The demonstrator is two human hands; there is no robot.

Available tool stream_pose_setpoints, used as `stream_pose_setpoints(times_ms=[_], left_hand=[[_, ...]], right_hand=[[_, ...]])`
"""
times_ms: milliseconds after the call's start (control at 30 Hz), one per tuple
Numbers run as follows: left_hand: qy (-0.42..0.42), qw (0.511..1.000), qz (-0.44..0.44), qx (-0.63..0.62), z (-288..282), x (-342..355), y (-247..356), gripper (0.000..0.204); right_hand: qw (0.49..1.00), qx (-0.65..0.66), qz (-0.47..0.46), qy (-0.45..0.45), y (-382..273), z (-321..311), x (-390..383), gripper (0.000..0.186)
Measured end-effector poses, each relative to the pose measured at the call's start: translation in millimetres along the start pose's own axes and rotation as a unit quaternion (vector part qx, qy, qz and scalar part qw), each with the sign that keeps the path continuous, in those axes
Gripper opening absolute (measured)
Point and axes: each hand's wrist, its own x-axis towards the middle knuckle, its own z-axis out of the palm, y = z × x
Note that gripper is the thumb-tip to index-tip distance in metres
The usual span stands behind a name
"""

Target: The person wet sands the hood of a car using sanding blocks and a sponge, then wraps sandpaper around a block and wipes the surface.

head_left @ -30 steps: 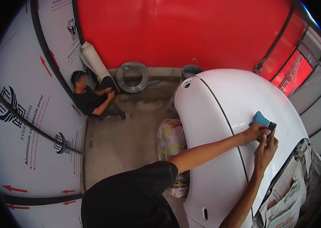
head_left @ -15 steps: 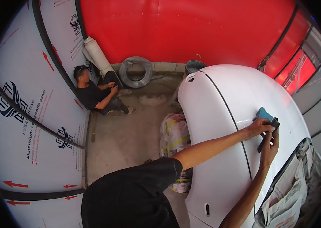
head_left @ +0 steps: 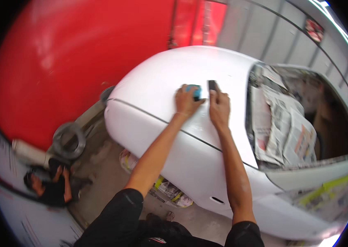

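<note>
A white car body (head_left: 161, 78) lies in front of me, and both my hands are over its rear lid. My left hand (head_left: 187, 103) is closed around a crumpled blue cloth or sponge (head_left: 194, 91), with something dark under its edge. Beside it, a short gap to the right, my right hand (head_left: 219, 107) grips a narrow black block (head_left: 212, 85) that looks like a sanding block. Blur hides whether either item touches the paint.
Crumpled newspaper (head_left: 281, 123) covers the rear window opening to the right. Wrapped paper (head_left: 170, 191) shows under the car's side. A person in black (head_left: 50, 185) sits at lower left by a coil of grey hose (head_left: 69, 140). Behind stands a red wall (head_left: 79, 49).
My view has swung right. My hands, together before around the black block and blue piece, are now apart, the blue piece in the left and the block in the right.
</note>
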Motion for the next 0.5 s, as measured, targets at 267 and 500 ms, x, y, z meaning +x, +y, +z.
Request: stream_pose_setpoints(times_ms=[267, 500], left_hand=[[-0.056, 0.996, 0.069, 0.005, -41, -31, 33, 0.03], [-0.024, 0.985, 0.173, 0.015, -52, -35, 9, 0.032]], right_hand=[[0.999, -0.044, -0.014, 0.006, -5, -25, -9, 0.05], [0.991, -0.042, -0.097, 0.077, -24, -29, -15, 0.05]])
